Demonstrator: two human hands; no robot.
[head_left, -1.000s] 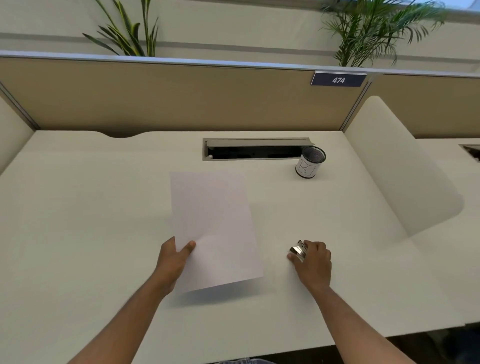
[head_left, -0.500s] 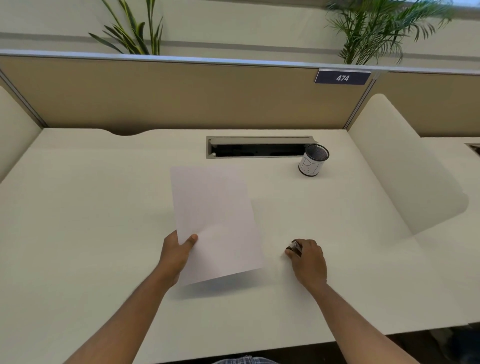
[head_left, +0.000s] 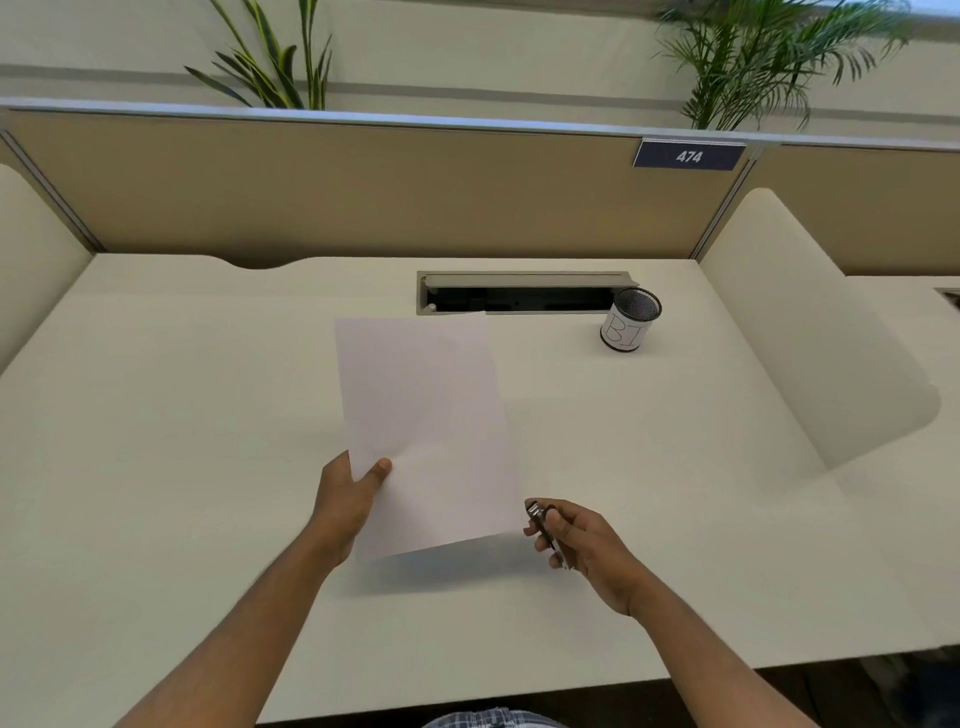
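A blank white sheet of paper (head_left: 426, 421) is held up above the cream desk (head_left: 156, 441), casting a shadow below it. My left hand (head_left: 345, 499) pinches its lower left corner, thumb on top. My right hand (head_left: 587, 545), just right of the sheet's lower right corner, grips a small shiny metal object with a dark part (head_left: 540, 522); I cannot tell exactly what that object is. Most of it is hidden by the fingers.
A black mesh pen cup (head_left: 629, 321) with a white label stands at the back right, beside an open cable tray slot (head_left: 519, 293). A tan partition (head_left: 363, 192) with a "474" plate (head_left: 689, 156) closes the back. A rounded divider (head_left: 810, 332) bounds the right side.
My right hand has lifted the small metal object off the desk and turned it toward the paper. My left hand has raised the sheet slightly.
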